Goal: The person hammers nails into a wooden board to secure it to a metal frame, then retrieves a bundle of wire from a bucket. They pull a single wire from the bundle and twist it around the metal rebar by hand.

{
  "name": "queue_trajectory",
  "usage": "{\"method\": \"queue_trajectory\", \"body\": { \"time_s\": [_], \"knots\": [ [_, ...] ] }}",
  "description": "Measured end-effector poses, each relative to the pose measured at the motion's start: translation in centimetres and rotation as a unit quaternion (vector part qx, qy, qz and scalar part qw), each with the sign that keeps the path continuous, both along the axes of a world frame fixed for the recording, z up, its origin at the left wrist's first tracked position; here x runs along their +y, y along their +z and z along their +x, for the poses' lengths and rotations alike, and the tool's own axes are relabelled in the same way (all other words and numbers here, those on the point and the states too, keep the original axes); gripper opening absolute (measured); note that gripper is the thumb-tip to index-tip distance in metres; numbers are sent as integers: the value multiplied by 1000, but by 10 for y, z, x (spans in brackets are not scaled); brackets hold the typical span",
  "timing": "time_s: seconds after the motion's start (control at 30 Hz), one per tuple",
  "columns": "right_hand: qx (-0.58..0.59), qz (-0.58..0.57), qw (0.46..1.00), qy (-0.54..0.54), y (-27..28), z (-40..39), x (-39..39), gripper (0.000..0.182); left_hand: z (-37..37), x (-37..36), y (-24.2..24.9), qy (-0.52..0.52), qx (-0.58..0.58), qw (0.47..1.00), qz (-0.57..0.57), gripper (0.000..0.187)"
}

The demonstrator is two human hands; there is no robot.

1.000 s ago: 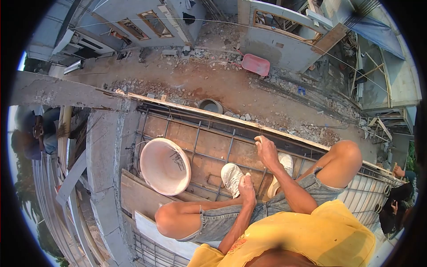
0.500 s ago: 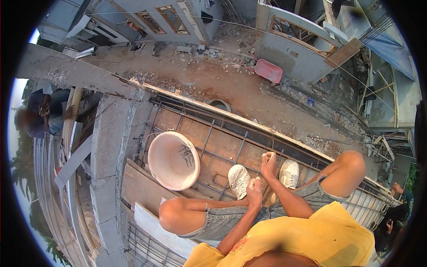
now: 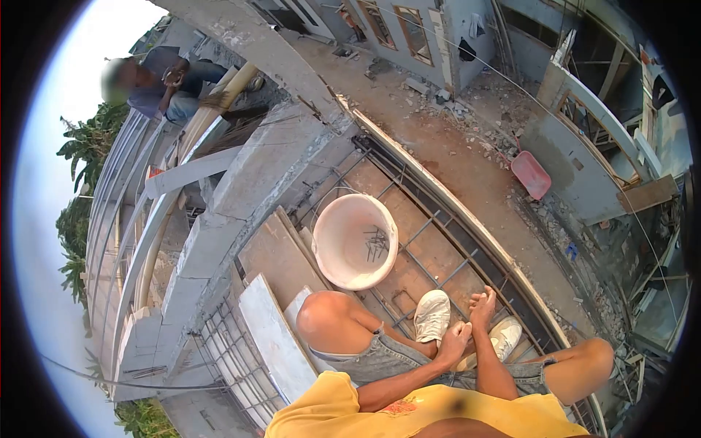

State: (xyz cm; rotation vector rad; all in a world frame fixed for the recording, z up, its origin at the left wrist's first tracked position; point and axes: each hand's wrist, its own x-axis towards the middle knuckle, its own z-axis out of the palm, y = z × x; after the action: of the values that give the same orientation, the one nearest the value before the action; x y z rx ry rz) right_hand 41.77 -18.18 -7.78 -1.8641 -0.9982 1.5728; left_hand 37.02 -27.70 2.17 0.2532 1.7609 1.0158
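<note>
My left hand [image 3: 456,343] is closed, with its fingers curled in, just in front of the left shoe [image 3: 432,315]. Close beside it and a little farther out is my right hand [image 3: 482,308], its fingers loosely curled near the right shoe [image 3: 505,336]. Anything in either hand is too small or too hidden to make out. A pale, dusty bucket [image 3: 337,244] with a wire handle stands beyond my left knee. Several short dark metal pieces [image 3: 376,244] that look like nails lie in it.
Rebar mesh [image 3: 420,232] covers the boards [image 3: 376,179] under my feet. A timber edge [image 3: 453,193] borders a drop to rubble-strewn ground, where a red wheelbarrow [image 3: 531,175] lies. Planks [image 3: 274,336] and a concrete beam [image 3: 219,219] are at left. Another person [image 3: 171,84] sits beyond.
My view has swung left, so the bucket, shoes and hands appear farther right in it. The fingers of my right hand look looser than before. The bucket stays standing in place.
</note>
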Motion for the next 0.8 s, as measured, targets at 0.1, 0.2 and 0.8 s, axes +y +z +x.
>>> {"method": "queue_trajectory", "body": {
  "time_s": [0.1,0.2,0.8],
  "knots": [
    [-49,42,998,17,14,-4,6,30,7,-5,-15,-6,-5,1000,9,37],
    [-44,24,998,45,12,0,11,28,4,-6,-10,-2,-13,1000,3,37],
    [-23,0,998,66,-16,15,15,20,-5,-4,-32,62,-9,997,50,30]
  ]
}}
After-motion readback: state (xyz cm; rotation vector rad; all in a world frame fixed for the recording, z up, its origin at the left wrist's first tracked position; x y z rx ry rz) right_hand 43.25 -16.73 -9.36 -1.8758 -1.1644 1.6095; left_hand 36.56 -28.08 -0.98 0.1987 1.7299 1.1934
